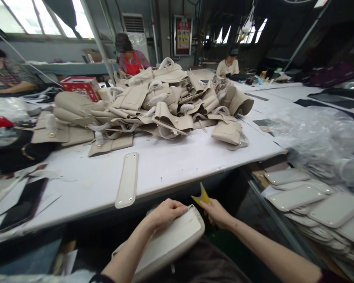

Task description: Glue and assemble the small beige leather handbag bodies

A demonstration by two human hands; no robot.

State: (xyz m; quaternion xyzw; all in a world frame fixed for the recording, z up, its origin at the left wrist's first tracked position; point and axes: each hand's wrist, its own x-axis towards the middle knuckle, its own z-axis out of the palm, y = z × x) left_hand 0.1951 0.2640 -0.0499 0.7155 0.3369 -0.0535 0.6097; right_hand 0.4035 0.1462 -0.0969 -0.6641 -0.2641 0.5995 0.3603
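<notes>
Lengthwise up-right, the beige piece (177, 234)

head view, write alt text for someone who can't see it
A person's left grip rests on a pale bag-like piece over their lap while the right grip holds a yellow, V-notched tool. Beyond, beige bags are heaped on a white table, with a pale strip at its front edge; pale studded panels are stacked at right.

Noted on white table (171, 163): jumbled heap of beige bags (131, 97), with red box (84, 87) behind at left. Observed at front: pale studded strip (127, 179), jutting slightly over; dark slab (23, 204) lying farther left.
</notes>
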